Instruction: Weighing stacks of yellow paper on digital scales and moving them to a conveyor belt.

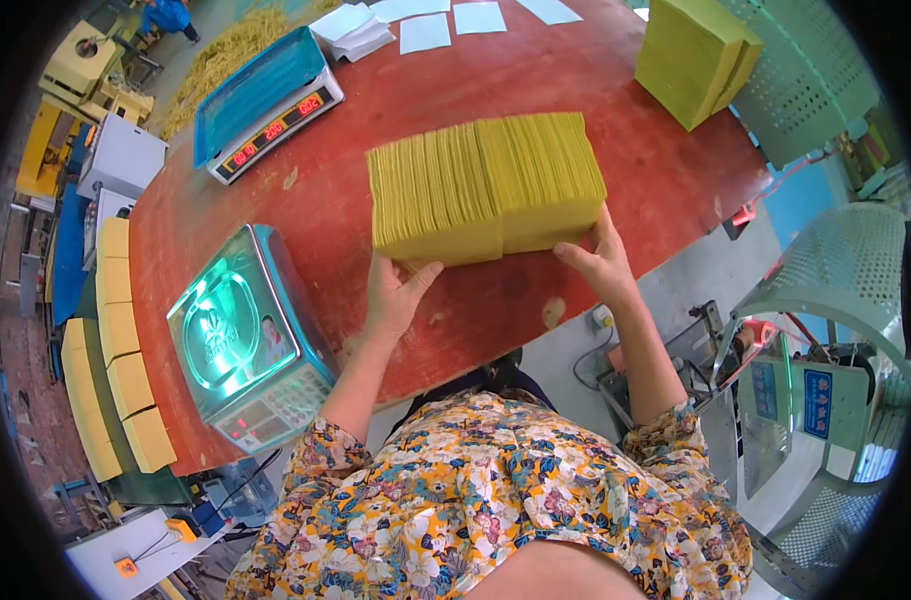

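Note:
A long block of yellow paper sheets [487, 190], made of two stacks side by side, is on the red table with its sheet edges facing up. My left hand [397, 292] grips its near left corner, the thumb along the near face. At the near right corner my right hand [601, 262] holds the block too, thumb on the near face and fingers around the end. The fingers of both hands are partly hidden by the paper.
On the red table [325, 220] are a steel-topped digital scale [237, 320], a blue-tray scale [265, 95], white sheets [425, 33] and another yellow paper block [690, 60]. Yellow blocks [125, 340] line the left edge. Perforated metal guards [835, 270] stand at the right.

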